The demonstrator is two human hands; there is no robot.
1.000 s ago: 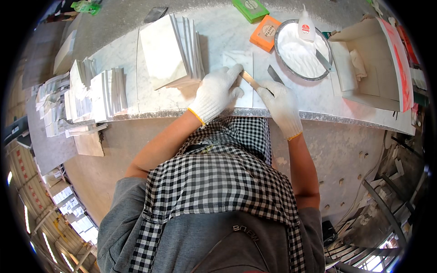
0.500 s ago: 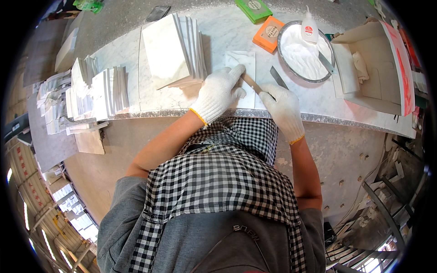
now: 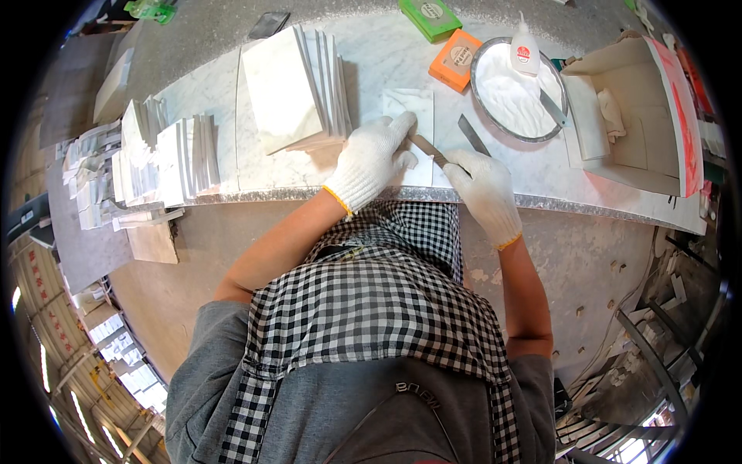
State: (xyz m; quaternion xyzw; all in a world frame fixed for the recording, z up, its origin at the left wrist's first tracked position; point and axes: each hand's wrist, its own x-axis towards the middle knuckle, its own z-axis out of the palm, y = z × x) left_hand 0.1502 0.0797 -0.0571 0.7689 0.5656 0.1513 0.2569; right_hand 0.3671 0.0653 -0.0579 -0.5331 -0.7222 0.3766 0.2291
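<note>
White knit gloves with yellow cuffs cover both hands. My right hand (image 3: 485, 185) is closed on one end of a flat brown strip-shaped tool (image 3: 430, 150). Its other end reaches the fingers of my left hand (image 3: 372, 161). My left hand is curled beside it over a pale marble tile (image 3: 410, 100) lying flat near the bench edge; what its fingers grip is hidden. A bright white patch shows beneath the strip, too unclear to name. Just beyond my right hand, a dark grey flat blade (image 3: 472, 134) lies on the bench.
A leaning stack of marble tiles (image 3: 282, 93) stands left of my left hand; more tiles (image 3: 185, 155) stand farther left. At right are a bowl (image 3: 477, 108) of white powder holding a squeeze bottle (image 3: 525, 50) and a spatula (image 3: 552, 107), an orange box (image 3: 454, 60), a green box (image 3: 430, 18) and an open carton (image 3: 641, 166).
My right hand has shifted slightly right and toward me, drawing the brown strip with it. My left hand has stayed almost still.
</note>
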